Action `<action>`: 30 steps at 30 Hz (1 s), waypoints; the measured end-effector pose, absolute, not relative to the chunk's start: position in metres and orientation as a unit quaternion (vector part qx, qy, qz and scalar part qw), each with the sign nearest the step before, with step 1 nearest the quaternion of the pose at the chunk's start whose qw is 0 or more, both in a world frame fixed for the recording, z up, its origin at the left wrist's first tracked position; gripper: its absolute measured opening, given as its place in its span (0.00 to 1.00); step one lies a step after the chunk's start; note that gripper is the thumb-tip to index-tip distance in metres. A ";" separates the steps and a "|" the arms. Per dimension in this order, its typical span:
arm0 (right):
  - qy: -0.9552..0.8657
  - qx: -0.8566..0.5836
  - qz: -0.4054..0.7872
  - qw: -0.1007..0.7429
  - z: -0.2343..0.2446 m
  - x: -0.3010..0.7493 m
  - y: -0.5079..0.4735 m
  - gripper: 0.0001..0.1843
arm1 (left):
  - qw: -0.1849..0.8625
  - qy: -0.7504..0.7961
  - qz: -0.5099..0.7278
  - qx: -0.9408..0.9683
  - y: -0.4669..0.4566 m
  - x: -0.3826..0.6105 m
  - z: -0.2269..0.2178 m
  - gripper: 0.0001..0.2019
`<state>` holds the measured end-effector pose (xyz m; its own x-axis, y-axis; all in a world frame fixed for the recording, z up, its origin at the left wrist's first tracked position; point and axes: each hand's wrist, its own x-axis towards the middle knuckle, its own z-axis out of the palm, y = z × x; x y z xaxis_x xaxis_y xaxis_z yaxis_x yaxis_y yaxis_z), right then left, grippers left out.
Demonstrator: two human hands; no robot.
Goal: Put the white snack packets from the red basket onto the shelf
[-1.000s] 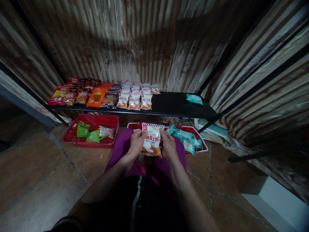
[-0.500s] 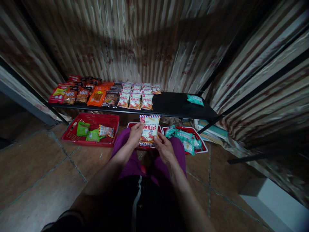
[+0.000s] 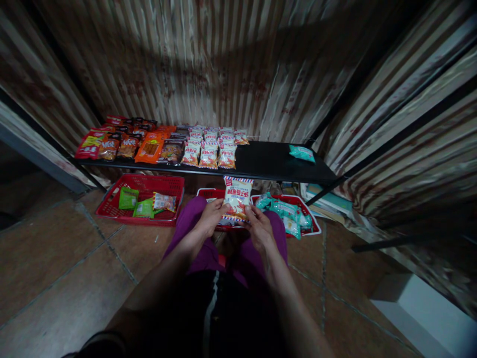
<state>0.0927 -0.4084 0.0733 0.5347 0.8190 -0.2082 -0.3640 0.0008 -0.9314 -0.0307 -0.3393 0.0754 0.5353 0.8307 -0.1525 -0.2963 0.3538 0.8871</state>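
Note:
Between my two hands, above my knees, is a white snack bag (image 3: 238, 196) with red lettering and a striped top edge. My left hand (image 3: 213, 215) grips its lower left side, and my right hand (image 3: 258, 224) grips its lower right corner. The bag stands upright, just below the front edge of the black shelf (image 3: 261, 161). On that shelf, rows of matching white bags (image 3: 208, 155) face me. Behind the held bag, a red basket with a white rim (image 3: 203, 193) is mostly hidden by the bag, my hands and my knees.
Left on the shelf lie orange packs (image 3: 149, 147) and red bags (image 3: 89, 144); one teal bag (image 3: 301, 153) lies at its right end. A red basket (image 3: 112, 211) with green packets (image 3: 128, 198) stands left, another with teal bags (image 3: 290, 214) right. Black posts (image 3: 324, 191) flank the shelf.
The held bag has shifted a little to the right and its front faces me more squarely. My left hand has slid from its upper side to its lower left.

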 end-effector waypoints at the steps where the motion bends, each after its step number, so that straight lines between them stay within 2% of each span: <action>1: -0.204 -0.557 0.437 0.676 0.074 0.093 -0.409 0.24 | 0.762 0.308 0.372 0.432 -0.339 -0.030 0.075 0.21; 19: -0.191 -0.570 0.415 0.683 0.065 0.093 -0.409 0.26 | 0.750 0.337 0.398 0.406 -0.342 -0.023 0.066 0.17; 30: -0.183 -0.568 0.396 0.698 0.070 0.088 -0.410 0.26 | 0.722 0.368 0.438 0.390 -0.348 -0.018 0.066 0.19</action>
